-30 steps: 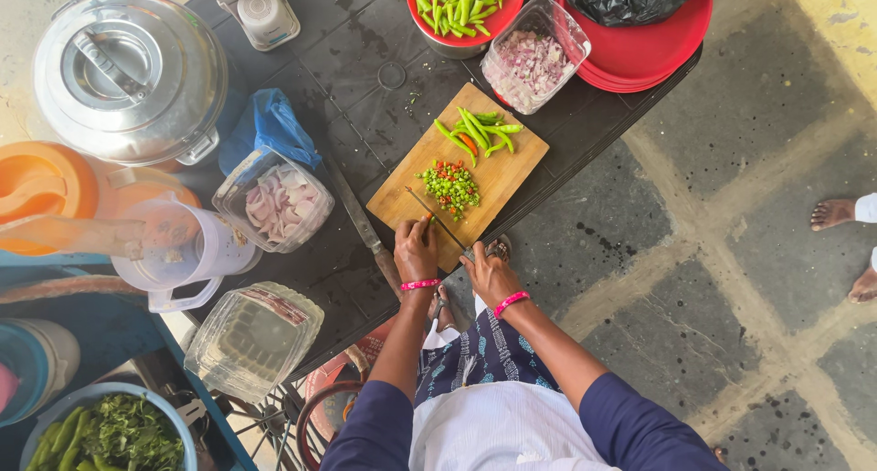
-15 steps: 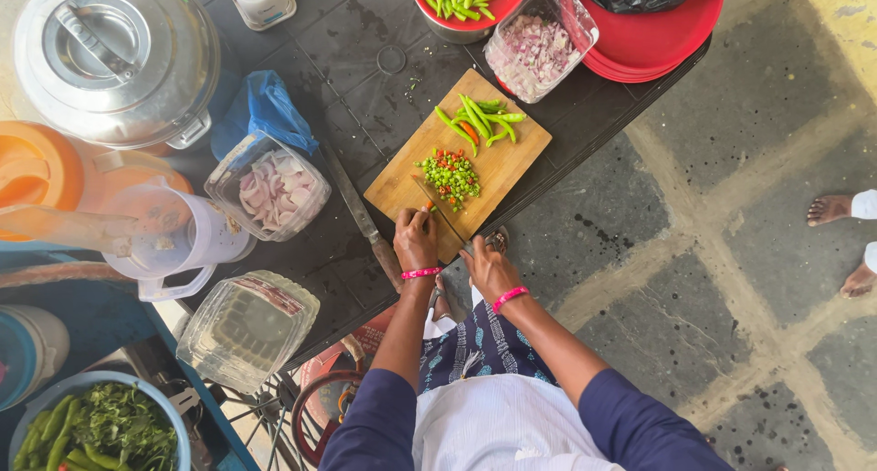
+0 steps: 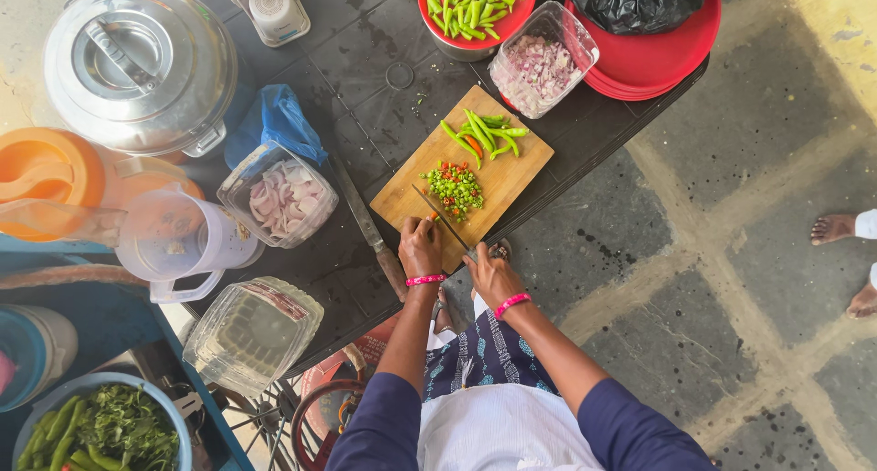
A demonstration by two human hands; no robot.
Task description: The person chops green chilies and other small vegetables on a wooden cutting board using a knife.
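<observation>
The right hand (image 3: 489, 275) is closed around the handle of a knife (image 3: 445, 221). The left hand (image 3: 420, 247) pinches something small and orange at the near edge of the wooden cutting board (image 3: 475, 174) on the counter (image 3: 365, 69). The blade lies beside a pile of chopped chilies (image 3: 454, 186). The knife looks stiff and sharp, so hold only its handle. Whole green chilies (image 3: 484, 131) lie farther up the board.

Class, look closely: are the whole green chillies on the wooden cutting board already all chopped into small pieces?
No: several whole green chillies lie uncut on the cutting board, beside the chopped pile.
</observation>
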